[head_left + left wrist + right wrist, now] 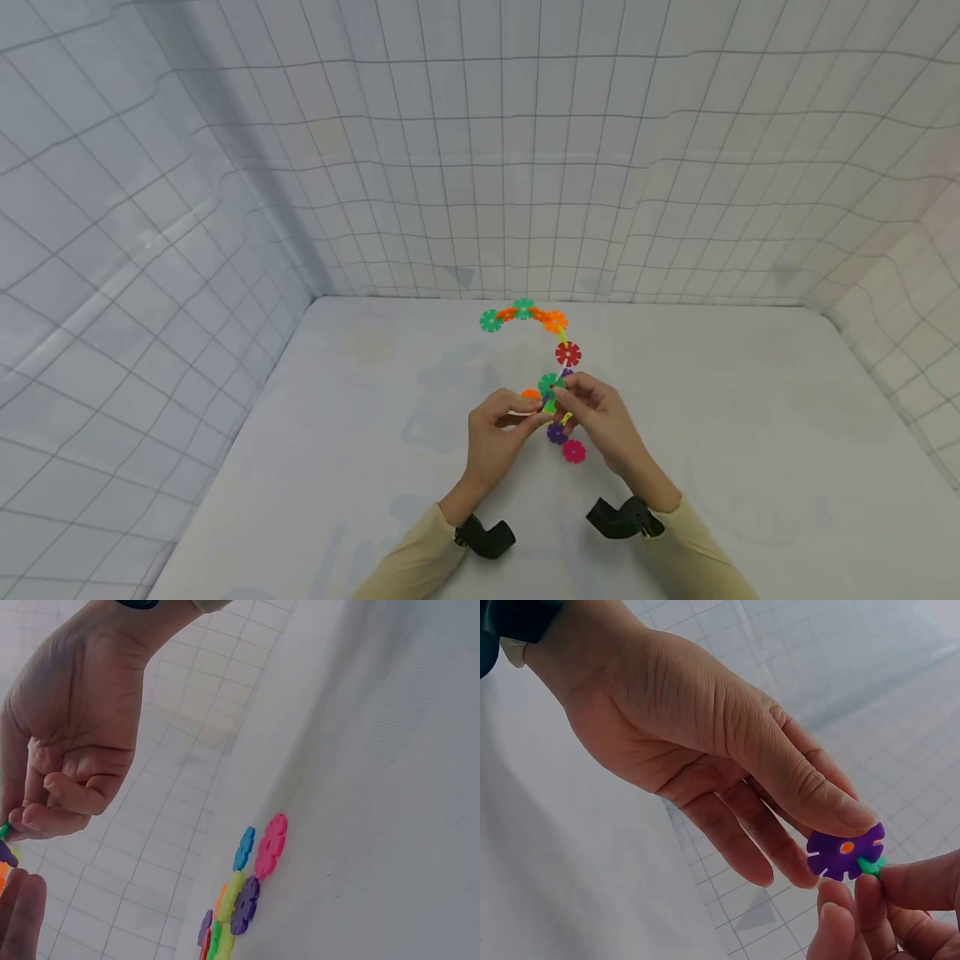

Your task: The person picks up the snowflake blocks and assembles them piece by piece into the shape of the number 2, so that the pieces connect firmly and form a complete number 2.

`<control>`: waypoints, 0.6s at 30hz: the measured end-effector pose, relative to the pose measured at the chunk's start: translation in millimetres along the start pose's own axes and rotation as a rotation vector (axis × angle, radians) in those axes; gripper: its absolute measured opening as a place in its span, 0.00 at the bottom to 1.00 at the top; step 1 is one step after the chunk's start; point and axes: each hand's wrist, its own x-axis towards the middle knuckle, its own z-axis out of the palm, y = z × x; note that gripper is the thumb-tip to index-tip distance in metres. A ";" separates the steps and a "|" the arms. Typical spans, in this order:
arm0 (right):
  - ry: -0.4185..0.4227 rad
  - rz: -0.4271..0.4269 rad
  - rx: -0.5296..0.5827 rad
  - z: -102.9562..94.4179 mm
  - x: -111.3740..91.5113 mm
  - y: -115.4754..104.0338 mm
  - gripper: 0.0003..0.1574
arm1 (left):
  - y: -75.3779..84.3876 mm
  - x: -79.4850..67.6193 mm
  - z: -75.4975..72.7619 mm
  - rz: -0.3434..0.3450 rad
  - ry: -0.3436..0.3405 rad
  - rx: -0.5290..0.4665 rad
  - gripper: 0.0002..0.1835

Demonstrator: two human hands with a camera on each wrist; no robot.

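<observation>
My right hand (697, 735) pinches a purple slotted disc (832, 851) between thumb and fingers in the right wrist view. At that disc's edge, the left hand's fingertips grip a green disc (870, 865), mostly hidden by them. In the head view my left hand (495, 437) and right hand (603, 421) meet at a small cluster of discs, a green disc (551, 384) uppermost. From there a curved chain of linked discs runs away and left, past a red disc (567, 354) and an orange disc (556, 322) to a green end disc (491, 321).
Beneath the hands lie several discs on the white table (337, 475), among them a pink disc (573, 452) and a purple disc (557, 433). A blue disc (244, 848) shows beside the pink one in the left wrist view. White grid-patterned walls (487, 167) stand behind and at the sides.
</observation>
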 end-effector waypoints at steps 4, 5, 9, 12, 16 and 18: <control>-0.006 0.023 0.003 -1.5 0.1 -0.4 0.14 | 2.0 2.5 -2.0 -0.008 -0.013 0.047 0.10; -0.007 0.026 0.000 -1.8 0.2 -0.4 0.14 | 2.7 2.9 -2.0 -0.006 -0.013 0.062 0.10; -0.011 0.027 0.000 -2.4 0.2 0.6 0.15 | 6.1 4.3 -2.0 -0.003 -0.018 0.096 0.09; -0.009 0.023 0.007 -2.3 0.3 1.6 0.14 | 7.5 5.0 -2.8 -0.006 -0.025 0.094 0.10; -0.006 0.033 0.009 -0.1 0.4 3.2 0.15 | 6.6 4.6 -3.6 -0.012 -0.026 0.091 0.10; -0.010 0.041 -0.001 1.5 0.4 4.0 0.16 | 2.8 3.1 -3.6 -0.020 -0.025 0.090 0.10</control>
